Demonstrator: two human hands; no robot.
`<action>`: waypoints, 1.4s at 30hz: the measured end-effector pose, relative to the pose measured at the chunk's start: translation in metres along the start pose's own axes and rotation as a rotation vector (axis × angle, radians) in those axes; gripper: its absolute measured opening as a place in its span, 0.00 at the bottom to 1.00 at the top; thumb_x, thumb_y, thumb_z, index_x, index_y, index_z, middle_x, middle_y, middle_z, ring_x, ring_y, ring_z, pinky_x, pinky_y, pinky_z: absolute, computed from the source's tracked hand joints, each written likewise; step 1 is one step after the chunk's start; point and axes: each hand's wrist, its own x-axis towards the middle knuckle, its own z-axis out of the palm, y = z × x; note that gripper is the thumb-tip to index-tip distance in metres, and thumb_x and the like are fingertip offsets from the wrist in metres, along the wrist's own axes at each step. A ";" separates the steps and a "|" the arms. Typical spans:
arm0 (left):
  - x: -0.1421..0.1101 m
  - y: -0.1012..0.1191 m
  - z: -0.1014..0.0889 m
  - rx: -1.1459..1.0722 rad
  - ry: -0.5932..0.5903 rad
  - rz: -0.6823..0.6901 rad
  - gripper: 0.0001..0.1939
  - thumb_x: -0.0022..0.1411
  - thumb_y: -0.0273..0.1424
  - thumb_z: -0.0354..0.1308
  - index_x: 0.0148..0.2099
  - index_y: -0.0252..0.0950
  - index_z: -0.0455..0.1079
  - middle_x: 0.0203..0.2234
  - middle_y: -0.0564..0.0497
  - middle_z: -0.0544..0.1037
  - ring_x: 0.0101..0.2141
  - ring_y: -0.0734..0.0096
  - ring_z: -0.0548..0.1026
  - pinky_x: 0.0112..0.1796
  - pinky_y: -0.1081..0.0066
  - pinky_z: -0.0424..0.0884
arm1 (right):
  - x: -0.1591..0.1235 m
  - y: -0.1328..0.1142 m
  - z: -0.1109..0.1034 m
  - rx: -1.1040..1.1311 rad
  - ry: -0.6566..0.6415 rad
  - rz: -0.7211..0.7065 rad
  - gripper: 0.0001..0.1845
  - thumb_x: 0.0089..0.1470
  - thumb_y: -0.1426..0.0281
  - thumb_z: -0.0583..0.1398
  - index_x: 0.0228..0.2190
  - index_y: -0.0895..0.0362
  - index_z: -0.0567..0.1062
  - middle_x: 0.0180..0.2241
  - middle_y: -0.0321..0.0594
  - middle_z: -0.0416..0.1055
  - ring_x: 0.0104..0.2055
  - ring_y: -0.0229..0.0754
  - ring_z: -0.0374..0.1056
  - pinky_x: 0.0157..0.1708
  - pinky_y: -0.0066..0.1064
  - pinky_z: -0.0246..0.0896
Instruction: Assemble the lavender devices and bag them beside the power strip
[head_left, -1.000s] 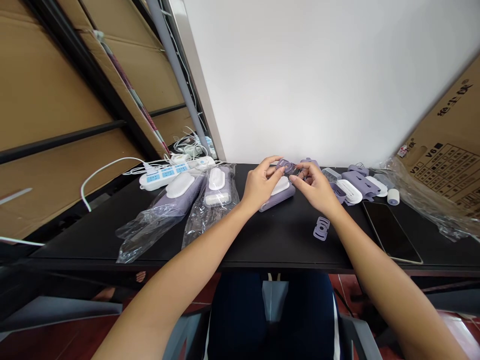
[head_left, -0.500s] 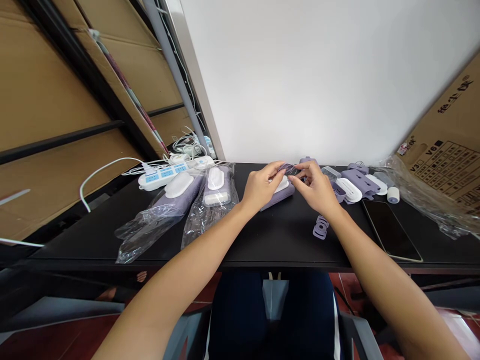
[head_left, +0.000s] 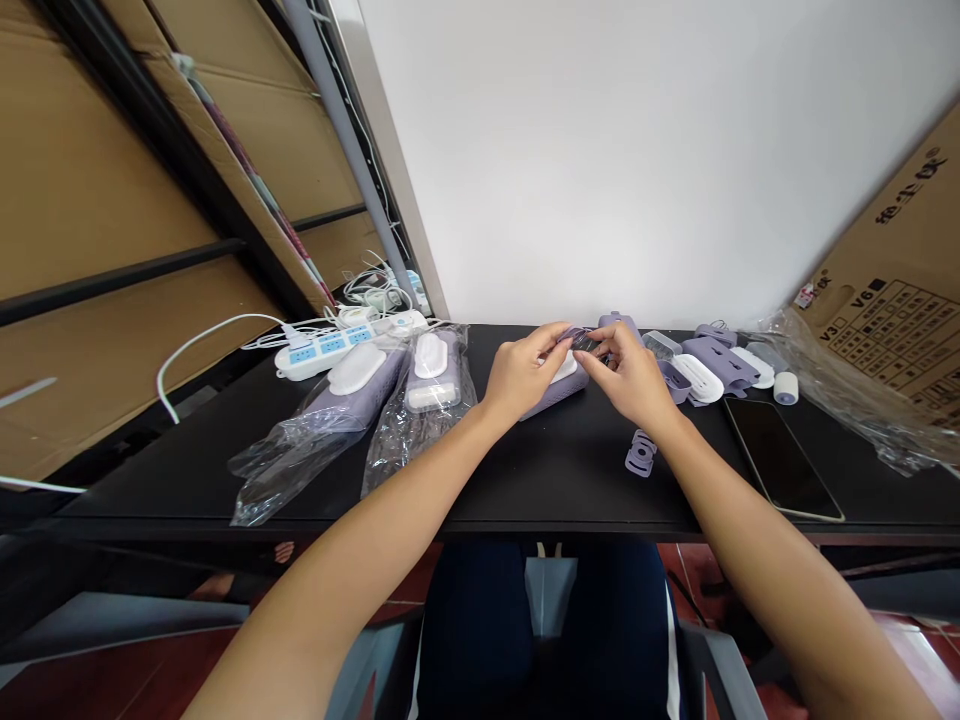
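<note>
My left hand [head_left: 525, 372] and my right hand [head_left: 634, 378] meet above the far side of the black table [head_left: 570, 480]. Between their fingertips they pinch a small lilac plastic part [head_left: 583, 343] with a clear, dark-looking piece on it. Its exact shape is partly hidden by my fingers. Just beneath my hands lies a lilac and white device [head_left: 559, 388], and another lilac piece [head_left: 619, 322] stands behind my right hand. A slotted lilac strap piece [head_left: 641, 453] lies on the table near my right wrist.
Left of my hands lie two lilac devices in clear plastic bags [head_left: 420, 400], with a white power strip [head_left: 319, 350] and cables behind them. To the right are several lilac and white parts [head_left: 709, 362], a white roll [head_left: 786, 388], a black phone [head_left: 780, 460] and a cardboard box [head_left: 885, 320].
My hands have drawn closer together around the small lilac part, which now sits tighter between my fingertips. The items on the table have not visibly moved.
</note>
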 end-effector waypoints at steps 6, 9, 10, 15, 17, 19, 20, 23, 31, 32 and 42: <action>0.000 0.000 0.000 0.010 -0.019 -0.004 0.12 0.70 0.33 0.60 0.52 0.45 0.80 0.45 0.53 0.86 0.46 0.64 0.85 0.47 0.69 0.78 | 0.001 0.000 0.000 0.002 0.015 0.017 0.16 0.60 0.56 0.64 0.44 0.51 0.71 0.35 0.36 0.77 0.30 0.42 0.68 0.36 0.37 0.60; 0.000 0.000 0.000 0.003 -0.027 -0.006 0.12 0.70 0.33 0.60 0.52 0.45 0.80 0.46 0.53 0.86 0.47 0.64 0.84 0.48 0.69 0.78 | 0.001 -0.002 0.000 0.000 0.017 0.028 0.16 0.60 0.56 0.64 0.43 0.51 0.71 0.34 0.35 0.77 0.29 0.41 0.67 0.35 0.36 0.59; 0.000 0.000 0.000 0.002 -0.029 -0.007 0.12 0.70 0.33 0.60 0.52 0.45 0.80 0.46 0.53 0.86 0.47 0.63 0.85 0.48 0.69 0.78 | 0.001 -0.002 0.000 -0.003 0.019 0.034 0.16 0.60 0.56 0.64 0.43 0.51 0.71 0.34 0.35 0.77 0.30 0.41 0.67 0.35 0.36 0.59; -0.001 0.001 0.000 0.002 -0.031 -0.002 0.12 0.70 0.34 0.60 0.53 0.44 0.80 0.46 0.54 0.86 0.46 0.65 0.85 0.47 0.70 0.78 | 0.001 -0.004 0.000 -0.013 0.039 0.060 0.15 0.59 0.55 0.64 0.42 0.51 0.71 0.33 0.34 0.76 0.30 0.42 0.67 0.36 0.36 0.59; -0.001 0.002 0.000 -0.004 -0.028 -0.002 0.13 0.70 0.34 0.60 0.53 0.43 0.80 0.46 0.54 0.86 0.46 0.65 0.85 0.47 0.71 0.78 | 0.001 -0.004 0.000 -0.009 0.046 0.062 0.16 0.59 0.55 0.64 0.42 0.51 0.71 0.32 0.34 0.76 0.30 0.41 0.67 0.37 0.36 0.59; -0.001 0.002 0.000 -0.024 -0.028 -0.011 0.13 0.70 0.34 0.60 0.53 0.43 0.80 0.45 0.53 0.86 0.46 0.66 0.85 0.46 0.71 0.78 | 0.001 -0.004 0.000 -0.003 0.047 0.062 0.15 0.59 0.55 0.64 0.42 0.51 0.71 0.32 0.34 0.75 0.31 0.41 0.67 0.37 0.35 0.59; -0.001 0.002 0.000 -0.038 -0.030 -0.022 0.13 0.70 0.35 0.59 0.53 0.42 0.80 0.44 0.53 0.87 0.45 0.66 0.85 0.45 0.72 0.78 | 0.001 -0.004 0.000 -0.002 0.047 0.062 0.15 0.59 0.55 0.64 0.42 0.51 0.71 0.32 0.33 0.75 0.30 0.41 0.67 0.37 0.35 0.59; 0.000 0.002 0.000 -0.093 -0.033 -0.070 0.13 0.71 0.36 0.59 0.53 0.40 0.80 0.40 0.52 0.87 0.42 0.66 0.86 0.43 0.72 0.78 | 0.000 -0.003 0.000 -0.011 0.048 0.058 0.16 0.59 0.55 0.64 0.42 0.51 0.71 0.32 0.33 0.75 0.30 0.41 0.67 0.36 0.35 0.58; 0.002 -0.002 0.001 -0.234 -0.066 -0.123 0.16 0.68 0.39 0.62 0.54 0.38 0.79 0.40 0.49 0.87 0.43 0.63 0.85 0.46 0.69 0.78 | -0.001 -0.007 0.000 -0.014 0.066 0.094 0.27 0.58 0.55 0.64 0.55 0.51 0.68 0.30 0.31 0.72 0.30 0.42 0.67 0.35 0.35 0.58; 0.002 -0.002 0.001 -0.251 -0.069 -0.132 0.17 0.68 0.39 0.63 0.54 0.38 0.79 0.40 0.49 0.87 0.43 0.63 0.85 0.46 0.69 0.78 | -0.001 -0.008 0.000 -0.013 0.063 0.089 0.30 0.59 0.56 0.64 0.58 0.50 0.66 0.30 0.31 0.71 0.30 0.42 0.67 0.35 0.35 0.58; 0.005 -0.015 0.005 -0.405 -0.154 -0.154 0.21 0.66 0.41 0.64 0.57 0.36 0.77 0.42 0.47 0.87 0.40 0.64 0.85 0.47 0.67 0.78 | -0.001 -0.008 0.001 -0.058 0.055 0.117 0.19 0.58 0.55 0.63 0.48 0.50 0.73 0.27 0.31 0.69 0.31 0.43 0.67 0.34 0.35 0.56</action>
